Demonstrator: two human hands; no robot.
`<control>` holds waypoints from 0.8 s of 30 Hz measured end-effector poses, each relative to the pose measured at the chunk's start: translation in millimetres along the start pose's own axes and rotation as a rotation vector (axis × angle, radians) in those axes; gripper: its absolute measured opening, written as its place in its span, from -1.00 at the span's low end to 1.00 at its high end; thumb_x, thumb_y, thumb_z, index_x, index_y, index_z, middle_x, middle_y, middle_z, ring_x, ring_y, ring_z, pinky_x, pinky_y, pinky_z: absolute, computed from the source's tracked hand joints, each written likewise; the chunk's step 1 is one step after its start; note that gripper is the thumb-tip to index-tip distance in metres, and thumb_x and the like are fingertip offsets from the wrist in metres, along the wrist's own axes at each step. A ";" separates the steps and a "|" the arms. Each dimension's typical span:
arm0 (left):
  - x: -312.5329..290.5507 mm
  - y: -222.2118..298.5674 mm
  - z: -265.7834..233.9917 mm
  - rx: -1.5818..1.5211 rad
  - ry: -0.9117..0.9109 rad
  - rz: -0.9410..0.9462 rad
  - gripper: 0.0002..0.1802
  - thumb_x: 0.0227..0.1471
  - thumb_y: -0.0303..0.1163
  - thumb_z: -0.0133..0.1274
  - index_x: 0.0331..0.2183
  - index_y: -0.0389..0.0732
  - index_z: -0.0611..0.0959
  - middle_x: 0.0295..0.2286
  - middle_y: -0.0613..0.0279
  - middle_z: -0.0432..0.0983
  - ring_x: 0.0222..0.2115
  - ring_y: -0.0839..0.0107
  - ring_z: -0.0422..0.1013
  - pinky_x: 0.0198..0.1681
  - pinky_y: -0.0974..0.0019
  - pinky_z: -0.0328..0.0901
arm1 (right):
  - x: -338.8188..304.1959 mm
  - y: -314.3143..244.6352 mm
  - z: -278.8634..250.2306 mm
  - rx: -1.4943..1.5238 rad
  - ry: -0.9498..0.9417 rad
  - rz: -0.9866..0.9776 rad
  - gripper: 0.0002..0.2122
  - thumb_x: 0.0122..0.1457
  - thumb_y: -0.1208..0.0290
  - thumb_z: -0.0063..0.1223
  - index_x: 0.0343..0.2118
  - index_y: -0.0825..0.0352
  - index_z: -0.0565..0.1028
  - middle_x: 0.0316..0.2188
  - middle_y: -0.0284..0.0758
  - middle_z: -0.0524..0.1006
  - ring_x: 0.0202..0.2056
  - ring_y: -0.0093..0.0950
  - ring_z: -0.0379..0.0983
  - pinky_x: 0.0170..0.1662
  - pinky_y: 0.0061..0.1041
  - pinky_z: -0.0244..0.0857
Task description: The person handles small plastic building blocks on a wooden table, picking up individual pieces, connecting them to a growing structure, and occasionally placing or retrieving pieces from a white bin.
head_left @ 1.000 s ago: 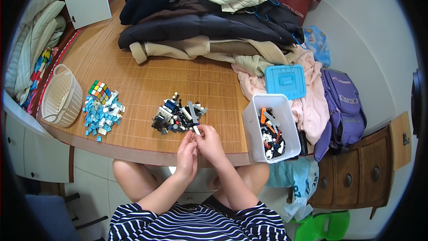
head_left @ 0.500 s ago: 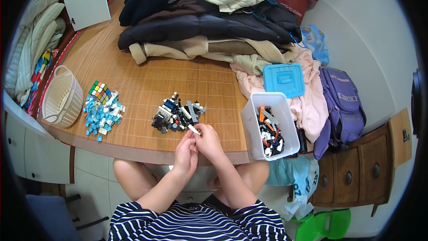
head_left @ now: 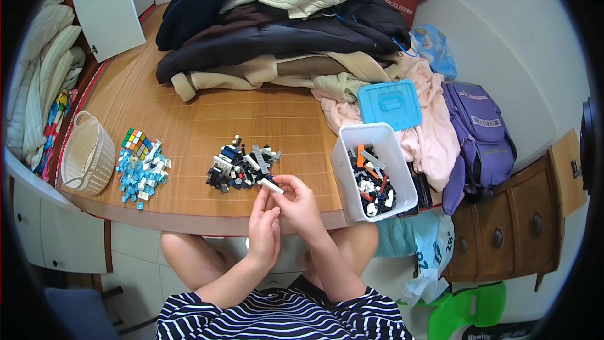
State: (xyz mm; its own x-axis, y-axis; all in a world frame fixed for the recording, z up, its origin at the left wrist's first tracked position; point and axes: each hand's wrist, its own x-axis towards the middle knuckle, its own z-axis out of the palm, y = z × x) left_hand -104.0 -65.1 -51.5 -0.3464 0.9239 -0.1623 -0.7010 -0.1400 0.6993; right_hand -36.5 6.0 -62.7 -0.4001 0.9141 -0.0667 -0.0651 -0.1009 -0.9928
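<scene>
A long white building brick [head_left: 272, 185] is pinched between the thumb and fingers of my right hand [head_left: 297, 206]. My left hand [head_left: 264, 232] meets it from the left, its fingertips closed against the near end of the brick. Both hands are just over the near edge of the bed mat. Right beyond them lies a loose pile of building bricks [head_left: 234, 167], mostly black, white and grey. A clear plastic box [head_left: 406, 196] to the right holds more bricks, black, white and orange. To the left is a heap of light blue and white bricks [head_left: 135, 179].
A puzzle cube [head_left: 136, 143] touches the blue heap, beside a cream woven basket [head_left: 94, 157]. Folded coats [head_left: 270, 44] are stacked at the back. A blue lid [head_left: 390, 113] rests on pink cloth [head_left: 437, 151], near a purple backpack [head_left: 481, 126].
The white brick has turned in my fingers and more of its long side shows. My right fingers have shifted along it. The whole view has tilted slightly.
</scene>
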 end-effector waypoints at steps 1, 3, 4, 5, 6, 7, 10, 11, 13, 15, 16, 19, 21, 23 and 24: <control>-3.1 5.0 14.5 0.014 -0.038 0.011 -0.32 0.00 -0.60 -0.27 0.20 -0.39 0.08 0.14 -0.01 0.15 0.16 0.27 0.13 0.21 0.26 0.02 | -3.2 -11.7 -8.1 -0.007 0.034 -0.060 -0.75 0.12 0.65 0.02 -0.11 0.45 0.42 -0.25 -0.33 0.50 -0.23 -0.62 0.44 -0.19 -0.65 0.35; -3.1 7.2 33.3 0.030 -0.113 -0.002 -0.29 0.01 -0.56 -0.24 0.22 -0.35 0.05 0.15 0.00 0.14 0.18 0.26 0.10 0.22 0.22 -0.01 | -8.8 -32.6 -22.1 0.029 0.098 -0.140 -0.76 0.11 0.60 0.07 -0.13 0.44 0.45 -0.26 -0.32 0.47 -0.30 -0.61 0.45 -0.21 -0.63 0.36; -3.3 6.3 45.5 0.038 -0.153 -0.023 -0.29 0.02 -0.56 -0.22 0.23 -0.34 0.04 0.16 0.01 0.12 0.18 0.25 0.10 0.21 0.21 0.01 | -13.3 -48.1 -31.3 0.020 0.134 -0.143 -0.77 0.11 0.63 0.04 -0.13 0.44 0.45 -0.25 -0.32 0.46 -0.28 -0.60 0.45 -0.20 -0.64 0.36; -4.4 5.8 60.0 0.029 -0.199 -0.048 -0.28 0.02 -0.56 -0.21 0.23 -0.34 0.04 0.16 0.01 0.12 0.18 0.25 0.10 0.21 0.21 0.01 | -19.1 -63.6 -41.5 0.006 0.175 -0.182 -0.76 0.11 0.64 0.02 -0.13 0.44 0.45 -0.24 -0.31 0.47 -0.27 -0.60 0.46 -0.20 -0.64 0.36; -4.8 3.9 74.3 0.019 -0.245 -0.073 -0.28 0.02 -0.55 -0.20 0.23 -0.34 0.03 0.17 0.01 0.11 0.18 0.25 0.10 0.21 0.20 0.02 | -23.7 -73.6 -53.6 -0.009 0.217 -0.220 -0.76 0.11 0.66 0.00 -0.13 0.44 0.44 -0.24 -0.31 0.47 -0.27 -0.60 0.46 -0.19 -0.64 0.36; -4.6 -1.3 88.0 0.005 -0.311 -0.114 -0.27 0.03 -0.56 -0.18 0.23 -0.33 0.03 0.17 0.01 0.10 0.18 0.25 0.11 0.20 0.20 0.02 | -26.6 -73.9 -69.8 -0.061 0.282 -0.279 -0.74 0.10 0.68 -0.03 -0.11 0.44 0.44 -0.24 -0.29 0.47 -0.25 -0.59 0.46 -0.18 -0.65 0.36; 2.0 -18.1 114.6 0.014 -0.431 -0.212 -0.26 0.03 -0.55 -0.16 0.23 -0.35 0.02 0.19 0.03 0.08 0.19 0.30 0.09 0.21 0.25 0.00 | -38.0 -91.8 -104.8 -0.080 0.380 -0.251 -0.73 0.09 0.71 -0.04 -0.11 0.45 0.43 -0.22 -0.30 0.45 -0.23 -0.58 0.46 -0.19 -0.64 0.37; 2.9 -20.1 123.7 0.017 -0.438 -0.267 -0.29 0.03 -0.57 -0.16 0.22 -0.37 0.06 0.19 0.05 0.08 0.20 0.34 0.06 0.22 0.29 -0.04 | -40.8 -90.5 -117.9 -0.026 0.414 -0.238 -0.73 0.09 0.71 -0.02 -0.11 0.46 0.44 -0.21 -0.30 0.45 -0.23 -0.58 0.46 -0.22 -0.65 0.38; 11.9 -33.1 130.4 0.063 -0.484 -0.284 -0.30 0.02 -0.58 -0.17 0.22 -0.37 0.09 0.19 0.05 0.08 0.20 0.35 0.05 0.23 0.31 -0.06 | -45.8 -89.6 -136.4 -0.064 0.472 -0.216 -0.75 0.09 0.70 0.01 -0.13 0.45 0.45 -0.21 -0.30 0.46 -0.25 -0.57 0.47 -0.23 -0.64 0.38; 16.5 -44.3 132.9 0.106 -0.493 -0.297 -0.34 0.01 -0.62 -0.21 0.20 -0.38 0.16 0.20 0.07 0.06 0.22 0.38 0.00 0.24 0.33 -0.10 | -50.3 -90.9 -146.0 -0.097 0.496 -0.217 -0.75 0.09 0.69 0.02 -0.14 0.44 0.46 -0.22 -0.29 0.46 -0.26 -0.55 0.47 -0.22 -0.62 0.38; 16.9 -47.0 134.8 0.109 -0.498 -0.303 -0.34 0.01 -0.62 -0.21 0.20 -0.38 0.16 0.20 0.07 0.06 0.22 0.38 0.00 0.24 0.33 -0.10 | -52.5 -90.4 -150.7 -0.300 0.534 -0.272 -0.75 0.08 0.69 0.02 -0.15 0.43 0.47 -0.20 -0.27 0.46 -0.26 -0.52 0.46 -0.21 -0.59 0.38; 18.0 -48.7 137.3 0.209 -0.460 -0.273 -0.32 0.00 -0.63 -0.22 0.21 -0.36 0.13 0.23 0.06 0.00 0.26 0.39 -0.09 0.25 0.34 -0.13 | -55.6 -88.4 -156.2 -0.570 0.598 -0.343 -0.76 0.07 0.68 0.01 -0.15 0.42 0.49 -0.18 -0.24 0.45 -0.23 -0.48 0.45 -0.17 -0.54 0.37; 16.3 -48.5 138.1 0.177 -0.458 -0.302 -0.31 0.01 -0.62 -0.22 0.22 -0.36 0.12 0.23 0.05 0.00 0.26 0.38 -0.09 0.25 0.34 -0.13 | -56.2 -87.4 -154.6 -0.637 0.623 -0.362 -0.76 0.07 0.68 0.00 -0.16 0.42 0.49 -0.16 -0.23 0.45 -0.20 -0.47 0.43 -0.15 -0.52 0.36; 15.4 -48.0 137.3 0.143 -0.450 -0.324 -0.31 0.01 -0.62 -0.22 0.22 -0.35 0.10 0.22 0.05 0.00 0.26 0.38 -0.08 0.26 0.34 -0.13 | -55.1 -86.5 -148.6 -0.363 0.536 -0.318 -0.75 0.09 0.69 -0.03 -0.14 0.40 0.49 -0.12 -0.32 0.43 -0.19 -0.58 0.39 -0.17 -0.65 0.33; 15.1 -48.0 136.3 0.120 -0.481 -0.302 -0.30 0.02 -0.62 -0.21 0.22 -0.34 0.09 0.22 0.04 0.01 0.25 0.37 -0.06 0.26 0.34 -0.11 | -53.5 -85.2 -142.9 -0.362 0.529 -0.318 -0.75 0.09 0.69 -0.03 -0.14 0.40 0.49 -0.12 -0.32 0.43 -0.19 -0.58 0.39 -0.17 -0.65 0.33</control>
State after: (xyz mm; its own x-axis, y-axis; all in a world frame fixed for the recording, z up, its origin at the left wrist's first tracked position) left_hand 9.4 4.1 7.4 0.1997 0.9785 -0.0521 -0.6397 0.1705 0.7495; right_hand 121.1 21.8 11.2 0.0906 0.9547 0.2833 0.2387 0.2554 -0.9369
